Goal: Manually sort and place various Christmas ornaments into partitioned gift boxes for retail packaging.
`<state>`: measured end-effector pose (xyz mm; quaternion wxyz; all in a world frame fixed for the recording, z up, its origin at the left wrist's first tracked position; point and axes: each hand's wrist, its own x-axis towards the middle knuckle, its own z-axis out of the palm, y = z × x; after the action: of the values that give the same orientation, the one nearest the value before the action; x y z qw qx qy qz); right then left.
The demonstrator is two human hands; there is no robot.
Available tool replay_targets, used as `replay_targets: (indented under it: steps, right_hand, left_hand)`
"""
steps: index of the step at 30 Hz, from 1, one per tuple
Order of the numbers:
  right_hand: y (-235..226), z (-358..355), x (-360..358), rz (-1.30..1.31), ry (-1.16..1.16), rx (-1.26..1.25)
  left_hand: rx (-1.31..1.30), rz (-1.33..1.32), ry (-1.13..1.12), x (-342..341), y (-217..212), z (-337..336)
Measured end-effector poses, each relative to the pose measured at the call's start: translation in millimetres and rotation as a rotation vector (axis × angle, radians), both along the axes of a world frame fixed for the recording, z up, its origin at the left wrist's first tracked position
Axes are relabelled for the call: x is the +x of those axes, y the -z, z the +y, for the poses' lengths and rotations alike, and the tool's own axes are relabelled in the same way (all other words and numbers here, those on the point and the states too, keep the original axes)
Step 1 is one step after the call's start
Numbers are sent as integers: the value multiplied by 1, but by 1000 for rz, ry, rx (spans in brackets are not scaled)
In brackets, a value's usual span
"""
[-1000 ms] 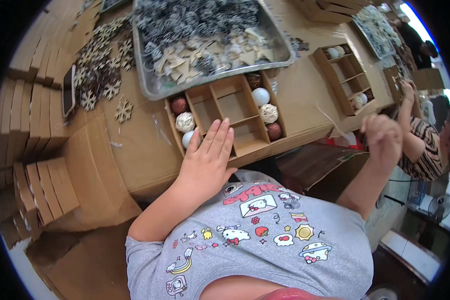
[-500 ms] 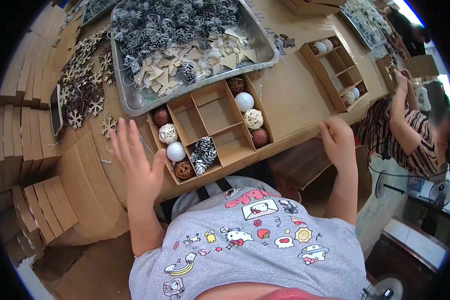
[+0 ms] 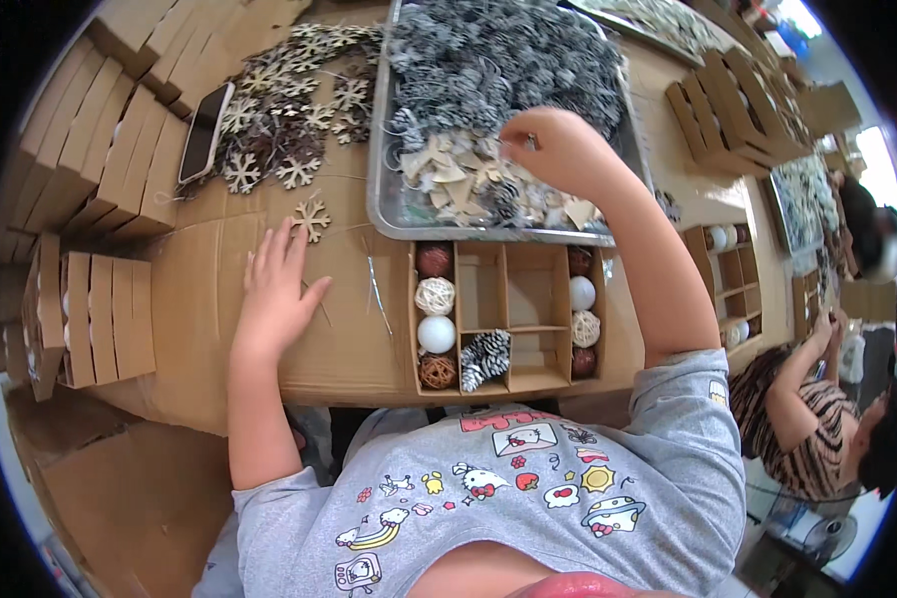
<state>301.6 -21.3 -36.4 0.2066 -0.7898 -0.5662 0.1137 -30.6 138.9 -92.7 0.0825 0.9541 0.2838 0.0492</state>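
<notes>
My left hand (image 3: 277, 289) rests on the cardboard-covered table with its fingers apart. Its fingertips are close to a single wooden snowflake (image 3: 311, 220). Over the metal tray (image 3: 381, 199), my right hand (image 3: 563, 149) is curled in a pinch; whatever its fingertips hold is hidden. Frosted pinecones (image 3: 478, 60) fill the far part of that tray, and pale wooden cutouts (image 3: 453, 184) lie in the near part. In front of it stands a divided cardboard box (image 3: 538, 391). Ornament balls line both its side columns, and a frosted pinecone (image 3: 485, 359) sits in the near-left middle compartment.
More wooden snowflakes (image 3: 299, 172) are heaped beside a phone (image 3: 205, 133) at left. Stacked cardboard boxes (image 3: 110, 319) edge the left side. Another divided box (image 3: 733, 274) stands at right, near a co-worker in a striped top (image 3: 797, 419). Further boxes (image 3: 733, 110) are piled behind.
My right hand has moved from right of the divided box to above the tray. My left hand has come away from the box onto the table by the snowflake. The view has turned.
</notes>
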Motion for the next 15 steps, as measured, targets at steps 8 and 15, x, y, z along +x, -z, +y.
replay_targets:
  steps: [8, 15]
  right_hand:
    - [23, 33, -44, -191, -27, -110]
    - [24, 20, -20, -339, -186, 174]
  left_hand:
    - [-110, -269, -7, -5, 21, 7]
    - [117, -389, 0, -3, -4, -5]
